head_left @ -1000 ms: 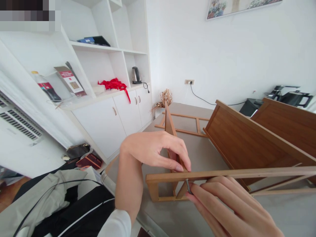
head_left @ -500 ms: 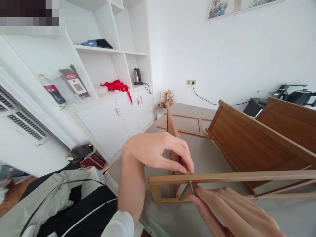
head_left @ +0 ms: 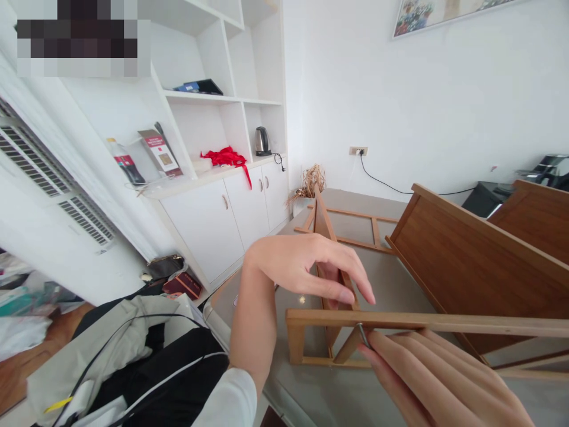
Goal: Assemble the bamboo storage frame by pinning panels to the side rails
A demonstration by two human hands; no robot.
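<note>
My left hand (head_left: pixel 311 267) is bent over the near end of a narrow upright wooden board (head_left: pixel 325 222), with thumb and fingers closed around it. That end meets a wooden frame (head_left: pixel 435 322), whose long rail runs across in front of me. Below the rail, my right hand (head_left: pixel 435 373) pinches a thin metal rod (head_left: pixel 363 335) between thumb and forefinger. The rod's upper tip touches the rail's underside, beside a short crosspiece (head_left: pixel 347 346). Whether it is a hex key or a bolt I cannot make out.
Large brown wooden panels (head_left: pixel 480 255) stand tilted on the grey table (head_left: pixel 395 279) at right. Another slim wooden frame (head_left: pixel 376 231) lies toward the back. Beyond are a white cabinet (head_left: pixel 202 213) and dried plants (head_left: pixel 313 178). Clothes (head_left: pixel 124 356) are heaped at lower left.
The view has swung left, so everything sits further right. My left fingertips have lifted slightly off the rail while staying around the board. My right hand keeps the rod in the same place.
</note>
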